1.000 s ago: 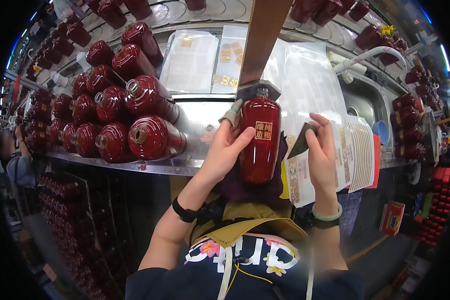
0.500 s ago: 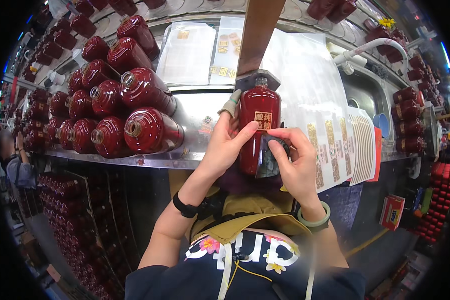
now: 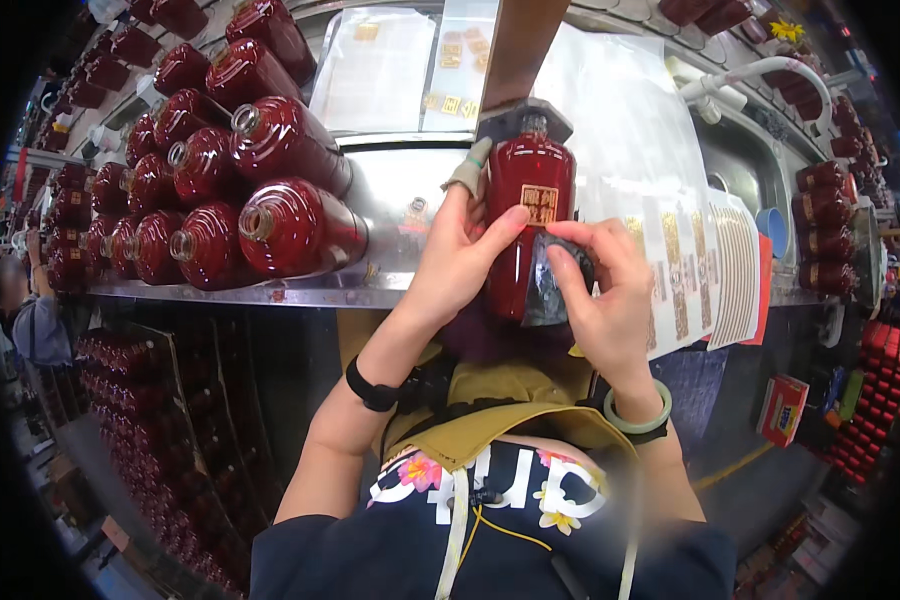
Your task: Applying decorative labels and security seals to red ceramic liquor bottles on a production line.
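A dark red glass bottle (image 3: 532,163) leans with its open neck pointing away from me, against a dark block (image 3: 553,117). My left hand (image 3: 458,255) is closed around the bottle's left side, its thumb pressing beside a small gold label (image 3: 540,201) on the front. Finger covers wrap some of its fingertips. My right hand (image 3: 610,290) pinches, thumb against forefinger, at the top of a dark, glossy piece of film (image 3: 544,292) that hangs below the label. Part of the film is hidden behind the right fingers.
Several red bottles (image 3: 295,228) lie stacked on the metal bench at left. White sheets with gold labels (image 3: 372,75) lie beyond. Label strips (image 3: 680,280), a sink (image 3: 745,160) with a tap (image 3: 760,70) and a blue cup (image 3: 770,221) are at right. A brown post (image 3: 520,50) rises ahead.
The view has shifted slightly, so the bench and bottles sit higher in the picture. My left hand keeps its hold on the bottle. My right finger and thumb remain at the film near the label.
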A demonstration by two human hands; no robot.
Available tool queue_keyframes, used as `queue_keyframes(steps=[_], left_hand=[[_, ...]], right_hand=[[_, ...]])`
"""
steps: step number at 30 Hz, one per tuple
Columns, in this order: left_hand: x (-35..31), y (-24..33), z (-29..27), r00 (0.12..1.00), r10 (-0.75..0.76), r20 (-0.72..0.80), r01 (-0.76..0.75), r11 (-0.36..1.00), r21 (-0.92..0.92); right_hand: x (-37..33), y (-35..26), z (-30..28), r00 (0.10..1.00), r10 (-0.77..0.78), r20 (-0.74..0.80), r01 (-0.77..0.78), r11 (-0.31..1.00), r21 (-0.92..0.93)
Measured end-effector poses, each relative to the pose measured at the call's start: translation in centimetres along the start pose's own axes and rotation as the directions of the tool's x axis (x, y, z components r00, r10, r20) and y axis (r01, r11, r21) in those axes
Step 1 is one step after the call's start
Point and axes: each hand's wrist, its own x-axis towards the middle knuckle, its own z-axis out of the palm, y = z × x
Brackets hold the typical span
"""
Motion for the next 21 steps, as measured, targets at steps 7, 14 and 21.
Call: queue_keyframes(steps=[7, 14, 21], left_hand=[[0.2, -0.1, 0.0, 1.0, -0.011, -0.008, 0.011, 1.0, 0.006], [0.4, -0.6, -0.9, 0.999, -0.034, -0.016, 0.032, 0.994, -0.101], [0.9, 0.1, -0.6, 0.999, -0.04, -0.011, 0.039, 0.996, -0.085]], right_hand=[[0.1, 0.6, 0.3, 0.999, -0.03, -0.012, 0.03, 0.999, 0.014], [0.4, 1.4, -1.5, 0.983, 0.138, 0.12, -0.178, 0.871, 0.457], [2.6, 3.3, -2.2, 0.959, 0.251, 0.131, -0.283, 0.842, 0.459]])
